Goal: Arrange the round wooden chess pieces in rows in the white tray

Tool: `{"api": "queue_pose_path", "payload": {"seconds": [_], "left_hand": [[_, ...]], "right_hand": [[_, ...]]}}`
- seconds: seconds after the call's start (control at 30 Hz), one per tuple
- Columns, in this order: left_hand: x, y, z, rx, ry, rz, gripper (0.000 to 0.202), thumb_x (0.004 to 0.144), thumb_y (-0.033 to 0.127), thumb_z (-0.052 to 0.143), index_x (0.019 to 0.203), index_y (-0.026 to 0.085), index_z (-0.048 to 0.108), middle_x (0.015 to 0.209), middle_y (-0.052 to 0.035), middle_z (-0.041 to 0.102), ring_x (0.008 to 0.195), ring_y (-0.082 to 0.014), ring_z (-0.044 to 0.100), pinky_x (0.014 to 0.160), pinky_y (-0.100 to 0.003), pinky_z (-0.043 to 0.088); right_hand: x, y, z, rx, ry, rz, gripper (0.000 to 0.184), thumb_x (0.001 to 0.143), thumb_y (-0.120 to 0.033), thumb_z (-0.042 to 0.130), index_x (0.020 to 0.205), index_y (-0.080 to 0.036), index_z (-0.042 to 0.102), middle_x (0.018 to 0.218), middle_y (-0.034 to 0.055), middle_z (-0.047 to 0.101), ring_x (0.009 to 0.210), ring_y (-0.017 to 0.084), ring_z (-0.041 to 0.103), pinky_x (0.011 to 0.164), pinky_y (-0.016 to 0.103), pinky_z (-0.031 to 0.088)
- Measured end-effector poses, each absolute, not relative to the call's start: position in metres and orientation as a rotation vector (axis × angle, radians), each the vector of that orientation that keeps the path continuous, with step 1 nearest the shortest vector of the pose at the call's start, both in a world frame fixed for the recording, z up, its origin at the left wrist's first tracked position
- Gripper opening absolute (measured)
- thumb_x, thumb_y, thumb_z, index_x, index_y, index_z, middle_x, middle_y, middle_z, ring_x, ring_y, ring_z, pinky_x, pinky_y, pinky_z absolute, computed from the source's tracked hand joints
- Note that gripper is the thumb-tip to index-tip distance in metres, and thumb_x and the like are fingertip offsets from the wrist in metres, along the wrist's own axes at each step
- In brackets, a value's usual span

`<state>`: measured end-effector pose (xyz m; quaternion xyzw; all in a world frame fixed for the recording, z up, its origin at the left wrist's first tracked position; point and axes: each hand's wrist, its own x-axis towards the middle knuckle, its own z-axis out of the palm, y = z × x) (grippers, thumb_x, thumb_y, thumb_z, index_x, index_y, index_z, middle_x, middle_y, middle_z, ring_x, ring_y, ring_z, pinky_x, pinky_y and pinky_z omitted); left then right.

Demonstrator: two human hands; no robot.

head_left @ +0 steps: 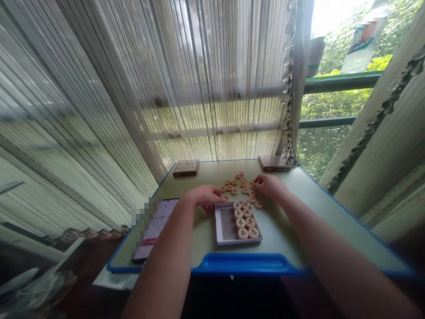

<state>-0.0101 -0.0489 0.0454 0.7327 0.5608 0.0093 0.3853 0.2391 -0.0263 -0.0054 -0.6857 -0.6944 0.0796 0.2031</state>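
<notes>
"While eight dark-marked discs (241,223) sit in the box (219,228), where are the others?"
"Loose discs (233,192), red-marked, lie beyond it. I judge I'm picking among these; next calls for light fingertips."
"Grip?"
"Right hand (268,184), beyond box's right: fingers bunched at one; pinched, can't tell. Left hand (206,196), by its far-left corner: curled, hold unclear."
"Materials?"
"Discs wood-like, rounded; box shallow; table (282,230) under it smooth, blue-rimmed."

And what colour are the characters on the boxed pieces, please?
Black, on the boxed pieces, in the head view.
</notes>
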Motion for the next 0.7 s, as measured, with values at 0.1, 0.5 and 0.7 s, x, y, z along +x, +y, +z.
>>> {"api": "queue_pose_path", "payload": {"seconds": [0.1, 0.5, 0.7], "left_hand": [[-0.011, -0.048, 0.044, 1.843, 1.354, 0.043, 0.038, 0.063, 0.042, 0.066, 0.091, 0.016, 0.065, 0.082, -0.0047, 0.067, 0.062, -0.0131, 0.060, 0.052, -0.019, 0.049], [-0.001, -0.044, 0.031, 1.798, 1.320, 0.151, 0.027, 0.063, 0.035, 0.069, 0.082, 0.016, 0.068, 0.064, -0.0007, 0.065, 0.057, -0.0128, 0.060, 0.053, -0.021, 0.049], [-0.002, -0.032, 0.029, 2.119, 1.586, 0.369, 0.038, 0.077, 0.046, 0.049, 0.074, 0.013, 0.069, 0.068, -0.0057, 0.067, 0.062, -0.0145, 0.059, 0.054, -0.022, 0.043]], "right_hand": [[0.240, -0.026, -0.006, -1.908, -1.939, 0.219, 0.023, 0.072, -0.036, 0.056, 0.086, -0.022, 0.068, 0.084, 0.0054, 0.068, 0.074, 0.018, 0.059, 0.054, 0.024, 0.036], [0.236, -0.026, -0.006, -1.787, -2.011, 0.256, 0.024, 0.075, -0.027, 0.053, 0.091, -0.021, 0.069, 0.087, 0.0053, 0.069, 0.079, 0.019, 0.060, 0.067, 0.025, 0.042], [0.236, -0.024, -0.010, -1.670, -1.982, 0.159, 0.026, 0.078, -0.024, 0.050, 0.095, -0.020, 0.069, 0.098, 0.0069, 0.065, 0.087, 0.019, 0.058, 0.078, 0.027, 0.042]]}}
